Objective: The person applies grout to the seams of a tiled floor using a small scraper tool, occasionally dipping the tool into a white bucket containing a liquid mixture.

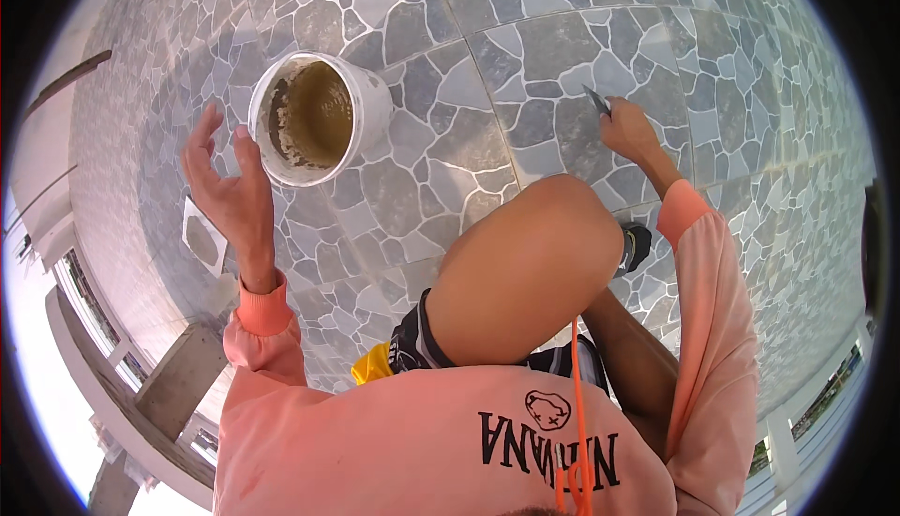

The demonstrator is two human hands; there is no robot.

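Note:
My left hand (222, 164) is raised just left of a white bucket (373, 108), fingers apart and slightly curled, holding nothing. Its thumb is close to the bucket's rim; I cannot tell if it touches. Brownish, murky liquid (319, 113) is inside the bucket, with residue around the inner wall. My right hand (626, 127) is closed on a thin flat blade tool (595, 99), a scraper or putty knife, held over the mosaic-patterned tiled floor (553, 57) to the right of the bucket.
A small pale square piece (203, 239) lies on the floor below my left hand. My bent bare knee (534, 263) is between my arms, with a dark shoe (633, 249) beside it. Concrete structures (173, 375) and railings are at the lower left; more railing is at the lower right.

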